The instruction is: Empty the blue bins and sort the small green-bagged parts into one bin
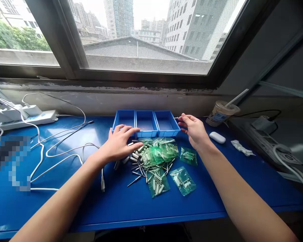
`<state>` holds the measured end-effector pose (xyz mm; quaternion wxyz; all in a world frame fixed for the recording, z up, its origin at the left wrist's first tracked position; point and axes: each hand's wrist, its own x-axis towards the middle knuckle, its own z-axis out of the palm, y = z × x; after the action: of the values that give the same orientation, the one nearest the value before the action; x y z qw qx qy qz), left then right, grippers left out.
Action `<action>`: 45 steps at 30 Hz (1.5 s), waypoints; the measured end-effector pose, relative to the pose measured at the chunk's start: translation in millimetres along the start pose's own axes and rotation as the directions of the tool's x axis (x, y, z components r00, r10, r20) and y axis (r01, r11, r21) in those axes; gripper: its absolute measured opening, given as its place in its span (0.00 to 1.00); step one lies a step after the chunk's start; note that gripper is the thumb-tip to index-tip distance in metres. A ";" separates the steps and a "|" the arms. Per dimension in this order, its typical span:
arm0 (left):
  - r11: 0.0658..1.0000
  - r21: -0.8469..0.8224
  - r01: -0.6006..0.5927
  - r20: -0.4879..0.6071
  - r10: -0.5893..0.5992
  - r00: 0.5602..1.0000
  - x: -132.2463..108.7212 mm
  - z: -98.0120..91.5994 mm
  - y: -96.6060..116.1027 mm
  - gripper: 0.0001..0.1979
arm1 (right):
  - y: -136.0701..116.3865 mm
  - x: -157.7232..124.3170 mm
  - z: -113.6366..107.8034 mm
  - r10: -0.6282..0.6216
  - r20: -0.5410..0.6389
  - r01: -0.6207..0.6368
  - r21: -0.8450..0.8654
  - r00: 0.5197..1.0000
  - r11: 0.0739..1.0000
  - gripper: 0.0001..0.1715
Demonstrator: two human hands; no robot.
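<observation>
My right hand (193, 129) pinches a thin silver blind rivet (176, 118) at the right edge of three joined blue bins (146, 133). The rivet's tip points left over the right bin's rim. My left hand (121, 141) is open, its fingers spread by the front of the left bin and above the pile's left side. Below the bins lie loose blind rivets (136, 178), short metal cylinders (135, 156) and green-tinted plastic bags (160, 153) of small parts. Part of the pile is hidden under my left hand.
Two small bags of metal parts, one nearer (183, 181) and one farther (188, 156), lie right of the pile. White cables (63, 161) and a power strip (40, 117) occupy the left. On the right are a cup with a straw (221, 114), a white case (217, 137) and crumpled tissue (242, 148).
</observation>
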<state>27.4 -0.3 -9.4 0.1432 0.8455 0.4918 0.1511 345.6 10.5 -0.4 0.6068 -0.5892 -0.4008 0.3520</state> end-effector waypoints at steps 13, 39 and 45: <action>0.996 0.044 0.074 -0.217 -0.063 0.974 -1.2 -9.0 1.7 0.28 | -29.0 -26.9 2.0 0.169 0.470 -0.270 0.156 0.866 0.950 0.30; 0.999 0.053 -0.009 -0.344 0.026 0.939 -1.9 -12.9 -2.6 0.23 | -22.1 -21.7 0.8 0.113 0.462 -0.187 0.117 0.879 0.975 0.26; 0.997 0.054 -0.046 -0.372 0.063 0.926 -1.4 -12.3 -5.0 0.22 | -22.2 -18.0 0.9 0.204 0.324 -0.231 0.047 0.924 0.972 0.18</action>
<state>17.9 2.0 -0.2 0.0243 0.8176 0.4896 0.3021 336.0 -6.6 20.4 0.5161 -0.5399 -0.4098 0.5237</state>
